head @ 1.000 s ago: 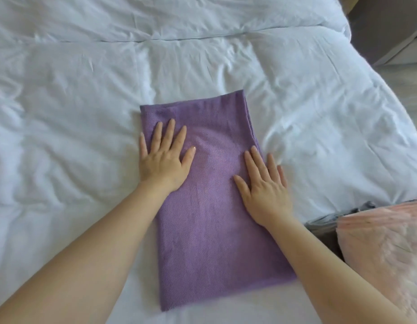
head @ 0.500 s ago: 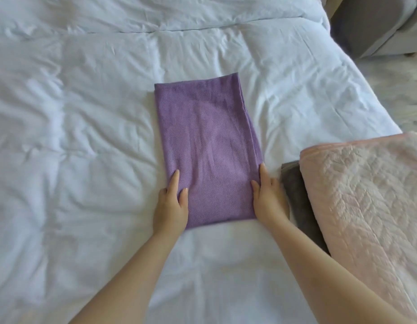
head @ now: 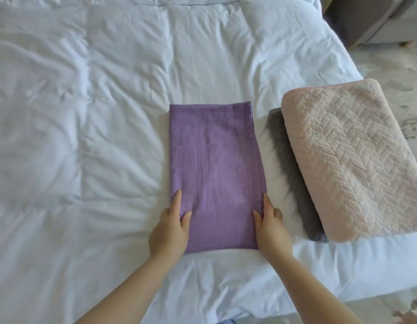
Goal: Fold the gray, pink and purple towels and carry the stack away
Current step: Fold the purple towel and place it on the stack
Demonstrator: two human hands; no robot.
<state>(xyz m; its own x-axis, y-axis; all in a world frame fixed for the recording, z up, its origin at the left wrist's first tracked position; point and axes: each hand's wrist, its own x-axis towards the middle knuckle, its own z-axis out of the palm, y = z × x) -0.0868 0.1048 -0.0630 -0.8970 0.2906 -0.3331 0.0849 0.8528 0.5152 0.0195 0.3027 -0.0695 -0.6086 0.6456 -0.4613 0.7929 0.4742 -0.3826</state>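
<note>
- Purple towel [head: 214, 171] folded, flat on white duvet [head: 86, 136], centre.
- Left hand [head: 169, 235] on its 7 o'clock corner, right hand [head: 271, 232] on its 5 o'clock corner. Cannot tell whether they grasp or just press.
- Pink towel [head: 350, 157] atop gray towel [head: 303, 206], 3 o'clock.

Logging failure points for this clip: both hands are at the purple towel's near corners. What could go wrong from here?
1. The purple towel shows an offset layer along its right edge. If the left hand and right hand fold it end to end, the layers may splay.
2. The pink towel lies skewed on the gray towel, close to the edge of the white duvet. Adding a third towel and lifting the stack could let it slip apart.
</note>
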